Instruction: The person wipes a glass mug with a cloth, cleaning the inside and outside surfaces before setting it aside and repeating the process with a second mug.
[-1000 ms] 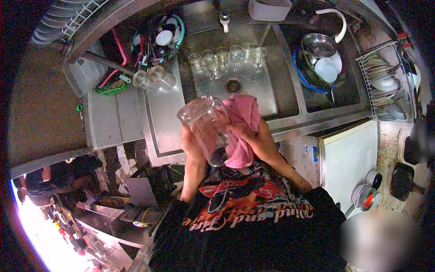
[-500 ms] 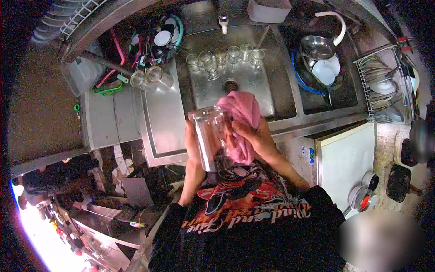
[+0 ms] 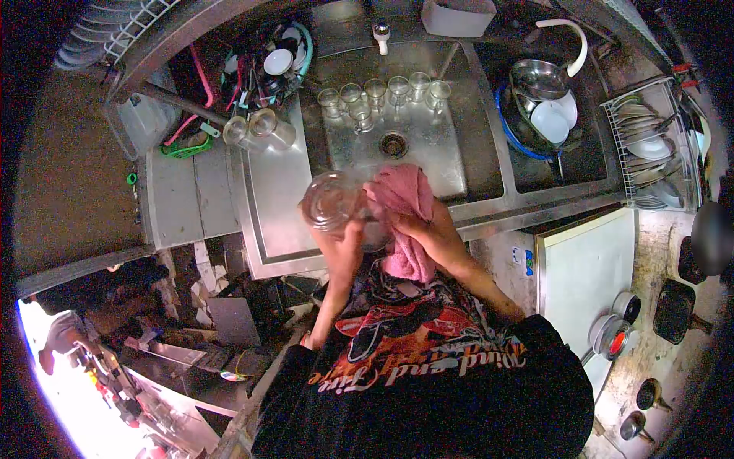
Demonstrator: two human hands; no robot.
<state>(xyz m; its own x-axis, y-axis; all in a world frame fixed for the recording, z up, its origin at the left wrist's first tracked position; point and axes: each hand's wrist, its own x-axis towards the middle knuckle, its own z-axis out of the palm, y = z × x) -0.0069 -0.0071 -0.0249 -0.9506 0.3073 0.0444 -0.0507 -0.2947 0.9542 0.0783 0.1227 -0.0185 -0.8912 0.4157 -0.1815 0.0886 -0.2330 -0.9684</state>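
Observation:
A clear glass vessel (image 3: pixel 330 200) is tilted with its round end toward the camera, just in front of the sink, and my left hand (image 3: pixel 342 246) grips its side. Bunched in my right hand (image 3: pixel 413 226) is a pink cloth (image 3: pixel 405 191), which lies against the glass on its right. Motion blurs the glass where cloth and fingers meet it. Beyond my hands, several glass mugs (image 3: pixel 375 92) stand in the sink (image 3: pixel 436 153) behind the drain.
Two glass pitchers (image 3: pixel 264 126) are on the left drainboard (image 3: pixel 279 183). Dishes fill a basket (image 3: pixel 279 63) at the back left. The right basin holds a metal bowl (image 3: pixel 539 80) and white bowls (image 3: pixel 550 121). A plate rack (image 3: pixel 650 145) stands at the far right.
The glass has tipped from upright-looking to its round end facing the camera. My left hand has turned and shifted right beneath it. The cloth has moved slightly.

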